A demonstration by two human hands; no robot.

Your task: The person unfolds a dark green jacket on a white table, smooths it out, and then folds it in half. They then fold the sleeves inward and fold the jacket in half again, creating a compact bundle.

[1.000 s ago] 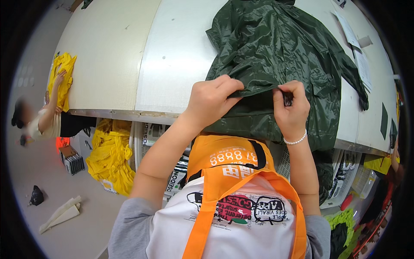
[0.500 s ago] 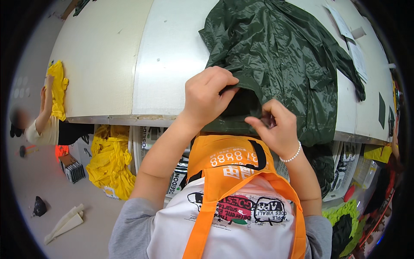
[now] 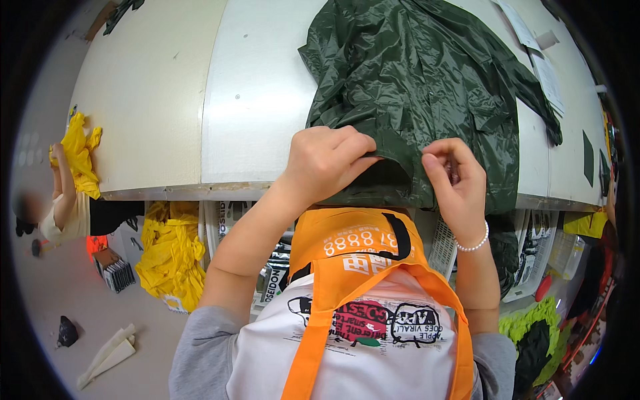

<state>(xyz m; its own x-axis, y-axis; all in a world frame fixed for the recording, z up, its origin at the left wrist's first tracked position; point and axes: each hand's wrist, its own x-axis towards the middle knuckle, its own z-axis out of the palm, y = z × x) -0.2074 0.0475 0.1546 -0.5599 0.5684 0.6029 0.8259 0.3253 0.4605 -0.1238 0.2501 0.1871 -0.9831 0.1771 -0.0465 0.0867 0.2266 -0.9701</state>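
A glossy dark green rain jacket point(image 3: 427, 87) lies spread on the table in front of me, one sleeve reaching to the right. Its near edge is folded up into a dark opening. My left hand point(image 3: 331, 157) pinches the lifted edge of that opening between thumb and fingers. Right of the opening, my right hand point(image 3: 459, 177) is held over the jacket with its fingers curled and the thumb close to the forefinger. Something small and shiny shows inside the curled fingers, too unclear to name.
White sheets of paper point(image 3: 548, 83) lie at the table's right. Yellow garments point(image 3: 170, 250) fill a container below the table's front edge, beside white baskets point(image 3: 443, 247) of packages. At the far left, another person point(image 3: 63, 213) handles a yellow garment point(image 3: 81, 155).
My right hand has moved right, away from the opening's edge. My left hand has shifted slightly down and right, still pinching the edge. The other person's yellow garment has moved lower.
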